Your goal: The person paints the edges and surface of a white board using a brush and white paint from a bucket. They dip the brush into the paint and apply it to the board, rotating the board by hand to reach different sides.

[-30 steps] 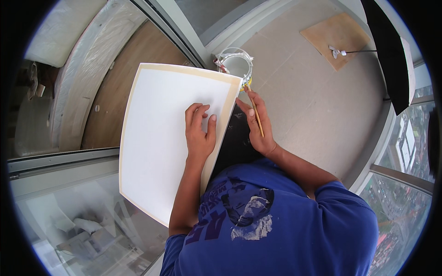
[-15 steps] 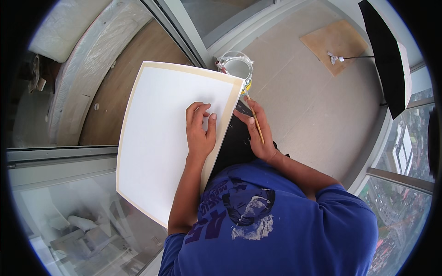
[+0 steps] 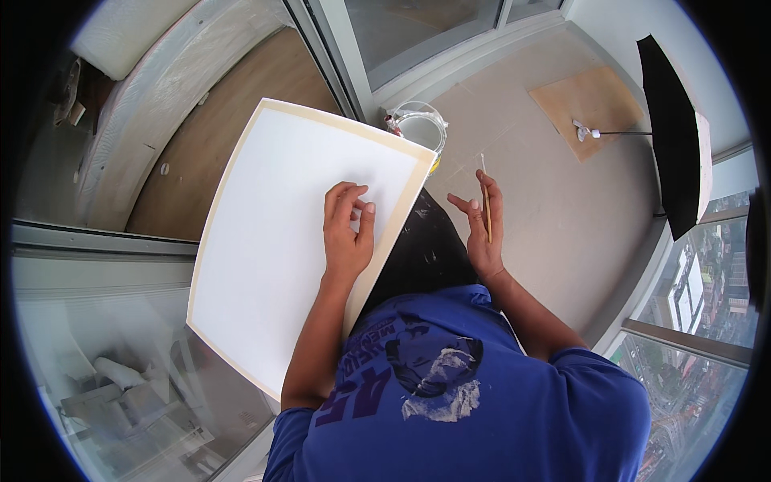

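Note:
A large white board (image 3: 261,233) with a cream tape border lies tilted over my lap, its right edge beside my black trousers (image 3: 430,245). Over its white face is my left hand (image 3: 347,237), fingers loosely bent and apart from the thumb, with nothing in them. Whether its side touches the surface I cannot tell. Off the board's right edge, my right hand (image 3: 486,245) holds a slim wooden paintbrush (image 3: 488,218) upright between thumb and fingers. The brush's thin pale tip points away from me, above the floor.
A paint bucket (image 3: 434,132) with a wire handle stands just past the board's far right corner. Farther right, a brown sheet (image 3: 550,100) lies on the grey floor below a black umbrella-like shade (image 3: 671,136). A glass door frame (image 3: 112,241) runs along the left.
My right hand with the paintbrush has moved right, away from the board's edge and the bucket. My left hand keeps its place over the board. The view has shifted slightly.

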A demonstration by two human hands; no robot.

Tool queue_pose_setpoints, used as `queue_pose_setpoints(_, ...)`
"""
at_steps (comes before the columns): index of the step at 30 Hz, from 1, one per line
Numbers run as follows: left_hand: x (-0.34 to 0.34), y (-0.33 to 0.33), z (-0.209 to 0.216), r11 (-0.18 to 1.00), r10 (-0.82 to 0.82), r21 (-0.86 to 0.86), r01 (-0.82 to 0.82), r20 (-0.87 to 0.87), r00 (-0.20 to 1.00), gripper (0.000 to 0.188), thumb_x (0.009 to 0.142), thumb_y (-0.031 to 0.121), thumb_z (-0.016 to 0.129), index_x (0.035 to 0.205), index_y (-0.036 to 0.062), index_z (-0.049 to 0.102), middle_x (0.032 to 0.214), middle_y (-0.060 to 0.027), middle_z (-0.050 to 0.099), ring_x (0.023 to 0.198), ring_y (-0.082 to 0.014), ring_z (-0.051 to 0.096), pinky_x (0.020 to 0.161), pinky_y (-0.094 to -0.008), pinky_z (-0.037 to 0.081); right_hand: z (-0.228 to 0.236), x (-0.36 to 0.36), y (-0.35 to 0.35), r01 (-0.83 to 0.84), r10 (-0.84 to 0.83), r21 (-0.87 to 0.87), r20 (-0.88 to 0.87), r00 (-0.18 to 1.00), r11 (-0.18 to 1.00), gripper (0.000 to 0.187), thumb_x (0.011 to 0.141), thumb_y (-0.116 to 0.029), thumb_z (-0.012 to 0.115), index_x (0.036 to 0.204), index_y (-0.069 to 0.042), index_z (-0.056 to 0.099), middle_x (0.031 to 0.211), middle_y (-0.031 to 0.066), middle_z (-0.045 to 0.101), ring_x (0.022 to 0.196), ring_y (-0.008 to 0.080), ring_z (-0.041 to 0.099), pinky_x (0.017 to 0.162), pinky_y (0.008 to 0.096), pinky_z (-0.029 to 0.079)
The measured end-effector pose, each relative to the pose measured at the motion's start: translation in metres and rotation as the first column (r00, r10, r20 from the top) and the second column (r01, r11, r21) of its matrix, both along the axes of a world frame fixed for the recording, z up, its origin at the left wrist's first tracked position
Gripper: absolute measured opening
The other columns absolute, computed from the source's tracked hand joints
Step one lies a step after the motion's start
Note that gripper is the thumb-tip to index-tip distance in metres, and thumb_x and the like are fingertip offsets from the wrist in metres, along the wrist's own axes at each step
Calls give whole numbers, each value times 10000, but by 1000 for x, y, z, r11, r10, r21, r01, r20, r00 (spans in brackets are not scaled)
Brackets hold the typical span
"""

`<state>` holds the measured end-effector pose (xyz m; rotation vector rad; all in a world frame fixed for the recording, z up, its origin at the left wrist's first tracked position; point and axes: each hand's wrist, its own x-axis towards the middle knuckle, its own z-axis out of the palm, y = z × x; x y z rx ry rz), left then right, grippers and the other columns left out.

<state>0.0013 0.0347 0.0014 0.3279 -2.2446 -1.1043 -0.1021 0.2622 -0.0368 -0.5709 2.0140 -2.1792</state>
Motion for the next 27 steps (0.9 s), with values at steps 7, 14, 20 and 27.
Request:
queue_pose_setpoints(7, 4, -10, -6, 990, 31, 136, -22, -58, 998, 263, 1026, 85, 714, 1279, 15, 702, 1341, -142, 632, 873, -159, 648, 755, -310, 525, -50, -5, 24, -137, 163, 560, 3, 987, 817, 541, 1146, -259, 523, 1626, -60, 370, 1707, 210, 407, 1593, 355, 391, 1188, 453, 464)
queue_pose_setpoints(14, 13, -26, -10, 962, 89, 264, -70, -61, 994, 265, 1027, 71, 723, 1285, 20, 693, 1357, -135, 623, 896, -142, 630, 744, -289, 526, -41, -22, 16, -143, 49, 408, 232, 972, 902, 441, 1136, -211, 525, 1554, -75, 487, 1572, 153, 549, 1255, 261, 680, 891, 345, 591)
queue_pose_setpoints(20, 15, -32, -12, 934, 126, 343, -100, -54, 991, 279, 1024, 32, 715, 1300, 30, 683, 1362, -120, 611, 908, -137, 626, 749, -281, 524, -59, -92, 2, -103, 24, 216, 341, 940, 971, 456, 1144, -362, 553, 1392, 5, 660, 1307, 157, 719, 767, 166, 741, 678, 299, 564)
queue_pose_setpoints(27, 15, -33, -14, 940, 154, 310, -141, -18, 988, 287, 1025, 9, 697, 1311, 22, 674, 1384, -145, 597, 916, -140, 631, 757, -284, 525, -94, -211, -66, -108, 39, 429, 166, 985, 897, 348, 1046, -247, 633, 1231, 20, 757, 955, 114, 797, 721, 162, 743, 611, 299, 563)
